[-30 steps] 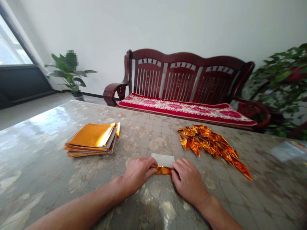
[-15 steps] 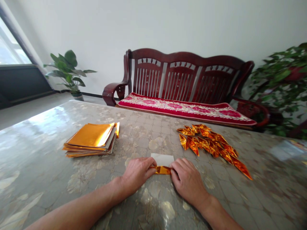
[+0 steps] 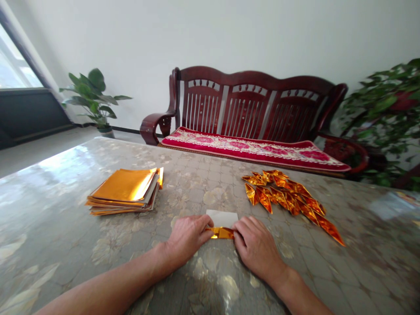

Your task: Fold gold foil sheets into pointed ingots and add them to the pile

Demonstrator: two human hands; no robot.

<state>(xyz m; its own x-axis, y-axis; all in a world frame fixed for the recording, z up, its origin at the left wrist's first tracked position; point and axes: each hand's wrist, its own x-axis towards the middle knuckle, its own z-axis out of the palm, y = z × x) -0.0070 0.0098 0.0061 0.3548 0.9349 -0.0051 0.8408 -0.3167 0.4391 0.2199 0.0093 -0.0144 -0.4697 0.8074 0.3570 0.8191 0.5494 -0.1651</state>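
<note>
A sheet of gold foil paper [image 3: 222, 224], white on its upper side, lies on the table in front of me with its near edge rolled or folded into a gold strip. My left hand [image 3: 187, 238] pinches the left end of that strip. At the strip's right end my right hand [image 3: 256, 246] presses down with curled fingers. A stack of flat gold foil sheets [image 3: 126, 190] sits to the left. To the right lies a pile of folded gold foil pieces [image 3: 288, 198].
The table [image 3: 65, 227] has a glossy patterned cover. Behind it stands a dark red wooden bench [image 3: 249, 113] with a red cushion. Potted plants stand at far left [image 3: 93, 98] and far right [image 3: 390, 118]. A window is at the left.
Almost nothing has changed. Both hands stay on the gold strip, and the view has shifted only slightly.
</note>
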